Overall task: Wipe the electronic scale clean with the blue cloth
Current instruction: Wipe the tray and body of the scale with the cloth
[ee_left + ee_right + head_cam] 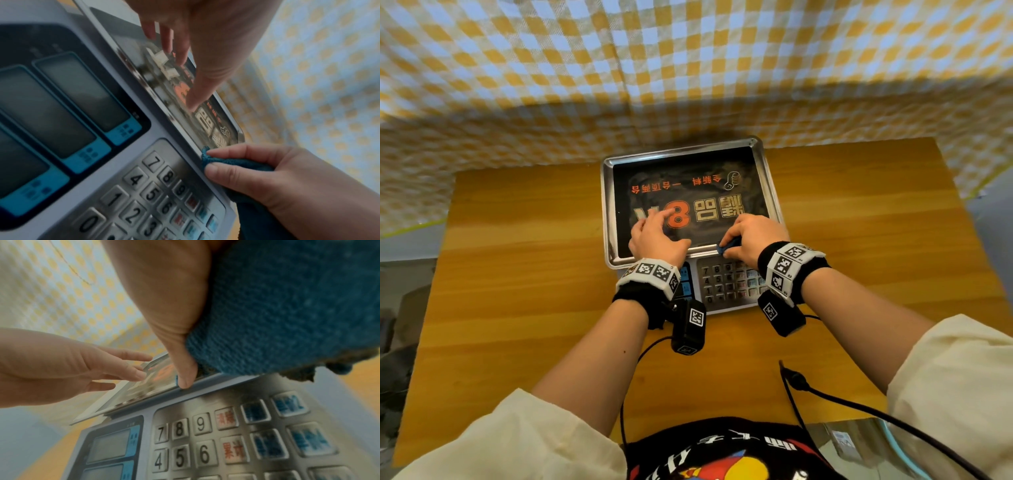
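The electronic scale [732,294] stands mid-table, its steel weighing pan [607,212] bearing a black printed sticker. My right hand [751,240] grips the bunched blue cloth [726,247] [232,162] [287,308] and holds it against the pan's near rim, just above the keypad [726,282] [236,438]. My left hand [655,236] [185,48] [86,368] rests flat on the near left part of the pan, fingers spread and straight. The displays [68,104] sit left of the keypad.
The scale sits on a wooden table [517,274]. A yellow-and-white checked cloth [688,61] hangs behind the table's far edge. Black cables [835,394] run across the near part of the table toward my body.
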